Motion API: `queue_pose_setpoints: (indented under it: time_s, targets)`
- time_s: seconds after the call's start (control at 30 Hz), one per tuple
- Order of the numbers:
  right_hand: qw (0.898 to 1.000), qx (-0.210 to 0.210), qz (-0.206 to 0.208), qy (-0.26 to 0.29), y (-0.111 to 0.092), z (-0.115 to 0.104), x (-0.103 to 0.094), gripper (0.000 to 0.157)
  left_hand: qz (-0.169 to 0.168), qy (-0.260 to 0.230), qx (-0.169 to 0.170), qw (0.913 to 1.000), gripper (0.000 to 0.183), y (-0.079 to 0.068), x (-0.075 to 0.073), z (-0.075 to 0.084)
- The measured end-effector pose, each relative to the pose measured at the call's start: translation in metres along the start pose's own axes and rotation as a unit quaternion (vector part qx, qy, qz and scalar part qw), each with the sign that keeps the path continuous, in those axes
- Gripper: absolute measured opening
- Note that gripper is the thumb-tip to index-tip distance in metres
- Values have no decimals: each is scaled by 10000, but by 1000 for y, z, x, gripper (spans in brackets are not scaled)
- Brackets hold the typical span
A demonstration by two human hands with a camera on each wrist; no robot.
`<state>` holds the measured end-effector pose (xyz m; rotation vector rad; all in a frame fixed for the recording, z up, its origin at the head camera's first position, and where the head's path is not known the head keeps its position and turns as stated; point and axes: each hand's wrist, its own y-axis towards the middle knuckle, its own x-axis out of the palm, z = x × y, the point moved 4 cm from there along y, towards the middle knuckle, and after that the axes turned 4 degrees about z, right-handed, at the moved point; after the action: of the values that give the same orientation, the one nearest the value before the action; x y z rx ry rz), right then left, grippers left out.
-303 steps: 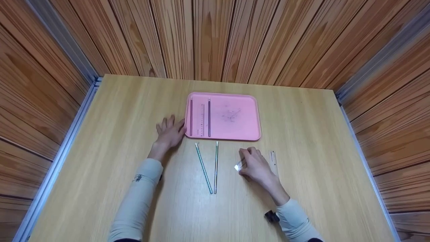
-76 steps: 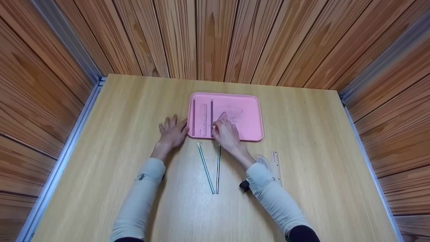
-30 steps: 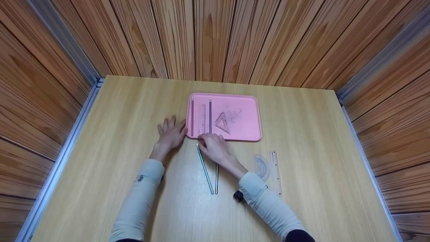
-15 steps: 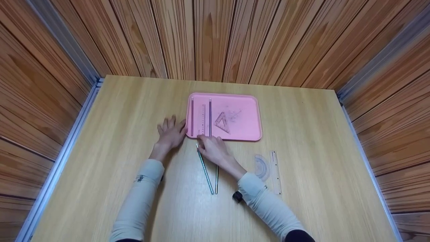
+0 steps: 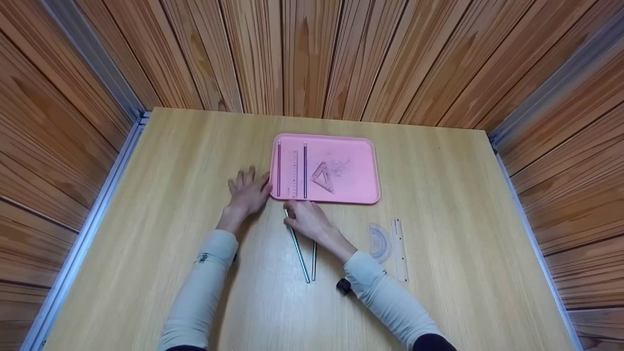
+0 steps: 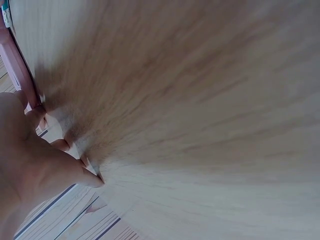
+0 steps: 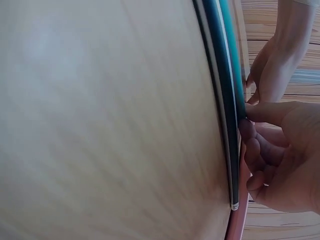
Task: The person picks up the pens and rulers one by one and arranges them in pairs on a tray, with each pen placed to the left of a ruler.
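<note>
My right hand (image 5: 308, 218) pinches a shiny green pencil (image 5: 298, 254) near its far end, between thumb and fingertips. In the right wrist view the thumb and a finger meet on that pencil (image 7: 227, 70). A second metallic pencil (image 5: 314, 263) lies just right of it, its far part hidden under the hand. Fingers spread, my left hand (image 5: 247, 197) rests on the table, its thumb at the left rim of the pink tray (image 5: 360, 192). Inside the tray lie a reddish pencil (image 5: 279, 168), a clear ruler (image 5: 295, 173), a dark pencil (image 5: 305, 169) and a triangular set square (image 5: 322, 178).
Right of my right forearm lie a clear protractor (image 5: 380, 243) and another clear ruler (image 5: 399, 249). Dark marks (image 5: 340, 165) show on the tray's floor. Wood-patterned walls (image 5: 302, 58) stand behind and beside the wooden table (image 5: 463, 219).
The set square, under my right hand 2.5 s ago, now lies released in the tray. My right hand has moved back toward me, onto the green pencil, whose near end has shifted slightly. Left hand still.
</note>
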<state>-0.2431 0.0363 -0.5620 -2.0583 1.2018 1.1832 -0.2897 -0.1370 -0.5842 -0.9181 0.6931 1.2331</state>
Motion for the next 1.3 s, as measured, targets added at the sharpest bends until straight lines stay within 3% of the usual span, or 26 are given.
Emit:
queue_pose_setpoints:
  time_s: [0.47, 0.9, 1.3]
  targets:
    - [9983, 130, -565, 102, -1, -5, 4, 41, -81, 32, -64, 9999, 57, 1, -1, 0]
    - [9971, 381, -454, 475, 0, 1, 5, 39, -131, -5, -55, 9999, 58, 2, 1, -1]
    - [9962, 308, -347, 735, 1, 1, 2, 38, -97, -147, -28, 9998, 57, 1, 1, -1]
